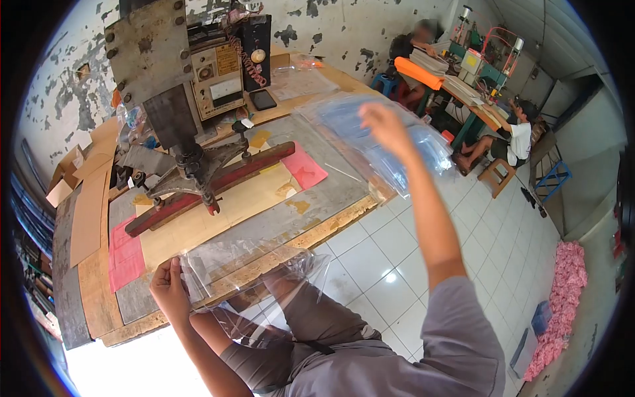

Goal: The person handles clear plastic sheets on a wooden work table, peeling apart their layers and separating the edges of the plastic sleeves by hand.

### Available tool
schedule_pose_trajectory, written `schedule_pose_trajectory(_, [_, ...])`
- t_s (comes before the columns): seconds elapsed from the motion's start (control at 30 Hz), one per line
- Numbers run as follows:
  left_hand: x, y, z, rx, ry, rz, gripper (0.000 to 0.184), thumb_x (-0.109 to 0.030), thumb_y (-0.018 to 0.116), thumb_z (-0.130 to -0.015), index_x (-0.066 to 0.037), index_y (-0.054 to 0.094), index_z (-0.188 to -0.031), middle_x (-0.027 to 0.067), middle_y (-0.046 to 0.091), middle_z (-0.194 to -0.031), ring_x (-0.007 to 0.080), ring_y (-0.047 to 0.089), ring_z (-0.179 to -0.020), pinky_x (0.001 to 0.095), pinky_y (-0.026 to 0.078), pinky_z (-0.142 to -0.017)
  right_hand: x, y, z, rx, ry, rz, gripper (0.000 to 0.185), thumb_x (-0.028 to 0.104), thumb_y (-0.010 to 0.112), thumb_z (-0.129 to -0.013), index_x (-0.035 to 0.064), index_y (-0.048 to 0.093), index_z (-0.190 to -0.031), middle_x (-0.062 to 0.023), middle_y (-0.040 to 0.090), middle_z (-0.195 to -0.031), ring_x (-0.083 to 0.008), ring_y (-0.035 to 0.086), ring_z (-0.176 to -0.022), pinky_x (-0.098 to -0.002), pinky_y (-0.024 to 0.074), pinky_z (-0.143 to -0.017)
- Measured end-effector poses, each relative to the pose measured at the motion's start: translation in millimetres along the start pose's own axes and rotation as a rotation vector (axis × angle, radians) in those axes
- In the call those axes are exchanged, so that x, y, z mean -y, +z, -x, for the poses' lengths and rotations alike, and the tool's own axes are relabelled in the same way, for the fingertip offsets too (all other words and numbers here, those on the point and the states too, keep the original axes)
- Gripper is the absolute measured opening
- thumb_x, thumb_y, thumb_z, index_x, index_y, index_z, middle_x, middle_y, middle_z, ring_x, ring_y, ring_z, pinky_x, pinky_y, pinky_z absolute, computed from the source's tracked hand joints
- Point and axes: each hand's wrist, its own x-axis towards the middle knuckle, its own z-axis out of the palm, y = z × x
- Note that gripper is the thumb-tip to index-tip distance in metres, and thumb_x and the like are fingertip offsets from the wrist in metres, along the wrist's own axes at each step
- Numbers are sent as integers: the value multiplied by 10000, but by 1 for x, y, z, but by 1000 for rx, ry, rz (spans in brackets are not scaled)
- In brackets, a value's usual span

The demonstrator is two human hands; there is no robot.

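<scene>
My left hand pinches the edge of a clear plastic sheet at the front of the worktable. The sheet hangs over the table edge and across my lap, creased and see-through. Out to the right, my right hand is above a stack of clear, bluish plastic sheets. Its fingers are loosely bent, slightly blurred and apart, with nothing visible in them. Between my hands stands a press with a long red-edged bar over a yellowish board. Pink pieces lie at both ends of the board.
A control box with a dial stands behind the press, near a black phone. Cardboard lies at the left. Two people sit at another machine bench at the back right. Pink material is heaped along the right wall.
</scene>
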Motion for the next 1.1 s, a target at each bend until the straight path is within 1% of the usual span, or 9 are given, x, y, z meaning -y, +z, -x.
schedule_pose_trajectory(0.03, [-1,0,1,0,-2,-2,209,-168,665,-1023,14,712,-930,-64,524,-597,-6,363,-467,216,222,-421,22,33,28,79,89,-61,307,300,610,-1022,60,706,-1187,-93,762,-972,-198,715,-885,-350,538,-810])
schedule_pose_trajectory(0.13, [-1,1,2,-16,2,-24,209,-168,664,-1024,15,711,-936,-63,518,-596,-7,367,-464,212,225,-419,50,117,96,226,-211,-206,346,358,625,-1011,63,727,-1161,-133,725,-1093,-267,676,-1038,-401,498,-935])
schedule_pose_trajectory(0.2, [0,1,3,-35,-21,-45,208,-168,663,-1024,15,710,-938,-65,514,-596,-8,366,-463,210,224,-417,58,155,115,201,-409,-172,338,322,644,-1002,29,715,-1154,-110,699,-1080,-246,660,-980,-386,466,-966])
schedule_pose_trajectory(0.27, [-1,2,2,-49,-30,-55,207,-167,662,-1025,14,710,-938,-69,510,-596,-11,364,-463,207,221,-416,66,175,126,198,-417,-307,290,302,677,-979,37,731,-1084,-101,708,-1014,-248,656,-966,-387,480,-912])
schedule_pose_trajectory(0.43, [-2,4,4,-69,-14,-24,201,-168,660,-1027,2,710,-931,-82,501,-600,-24,348,-459,203,207,-409,72,168,136,348,-331,-459,173,182,771,-893,29,745,-972,-44,706,-833,-182,659,-805,-324,506,-786])
schedule_pose_trajectory(0.53, [0,4,3,-80,-4,-5,201,-172,659,-1028,-6,709,-927,-84,497,-603,-27,338,-451,203,200,-401,71,167,136,498,-284,-468,183,186,769,-897,31,744,-991,-41,707,-843,-172,662,-798,-312,514,-754])
schedule_pose_trajectory(0.57, [2,4,3,-83,-5,-17,208,-182,660,-1028,-10,706,-921,-81,499,-605,-25,338,-445,205,202,-396,72,165,136,570,-281,-464,186,112,765,-885,40,741,-1055,-66,724,-940,-182,671,-847,-321,519,-764])
schedule_pose_trajectory(0.87, [-1,7,4,-106,-5,-63,228,-198,656,-1032,-14,700,-906,-79,487,-590,-19,335,-434,207,197,-390,69,166,136,573,-309,-529,243,249,767,-917,75,759,-1087,-46,712,-893,-168,663,-879,-316,516,-765])
schedule_pose_trajectory(1.1, [2,-1,3,-35,-38,-20,207,-210,657,-1034,-19,706,-973,-74,546,-665,-27,365,-467,192,232,-407,72,166,138,618,-249,-557,257,236,773,-913,57,755,-1097,-56,703,-902,-156,653,-856,-309,525,-772])
